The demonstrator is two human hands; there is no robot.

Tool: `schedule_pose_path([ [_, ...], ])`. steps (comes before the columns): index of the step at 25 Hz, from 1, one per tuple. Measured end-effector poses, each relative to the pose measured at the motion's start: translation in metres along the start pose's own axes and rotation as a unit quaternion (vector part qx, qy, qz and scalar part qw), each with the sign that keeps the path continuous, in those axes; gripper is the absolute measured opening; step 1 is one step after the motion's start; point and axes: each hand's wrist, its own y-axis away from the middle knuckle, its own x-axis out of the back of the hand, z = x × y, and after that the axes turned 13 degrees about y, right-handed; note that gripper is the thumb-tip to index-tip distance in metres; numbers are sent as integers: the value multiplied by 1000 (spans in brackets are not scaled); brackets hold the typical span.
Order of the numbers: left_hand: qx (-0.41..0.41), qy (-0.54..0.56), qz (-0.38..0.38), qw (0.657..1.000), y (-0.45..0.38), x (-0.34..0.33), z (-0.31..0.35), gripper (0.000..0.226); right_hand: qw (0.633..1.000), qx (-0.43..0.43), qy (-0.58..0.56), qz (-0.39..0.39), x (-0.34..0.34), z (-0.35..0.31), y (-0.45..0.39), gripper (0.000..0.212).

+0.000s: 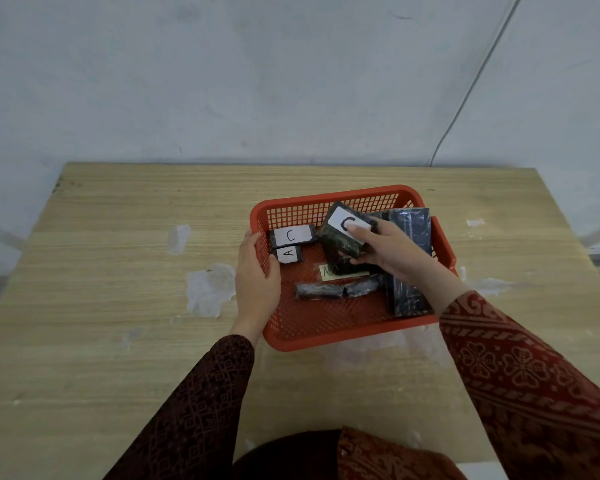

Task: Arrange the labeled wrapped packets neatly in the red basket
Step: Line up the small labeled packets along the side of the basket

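The red basket sits on the wooden table, right of centre. My left hand grips its left rim. My right hand holds a dark wrapped packet with a white "C" label, tilted above the basket's middle. Against the left wall lie a small packet labelled "C" and a smaller one labelled "A". A dark rolled packet lies on the basket floor. A long dark packet leans along the right side. A yellowish label peeks out below the held packet.
The wooden table has pale scuffed patches left of the basket. A grey wall rises behind the table's far edge, with a thin cable running down it at the right.
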Motion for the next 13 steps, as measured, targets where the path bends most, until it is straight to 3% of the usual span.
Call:
schedule_pose_path([
  [2,4,-1,1,1000,0,0,0,45,993,3,120,21,-6,2,-11,25],
  [6,0,-8,1,1000,-2,0,-3,46,943,11,331,17,-51,12,-34,32],
  [10,-4,-15,1,1000,-3,1,-4,46,927,22,370,63,-81,31,-44,23],
  [13,-3,-10,0,1000,-3,1,-5,46,918,-19,393,42,-88,46,-50,34],
])
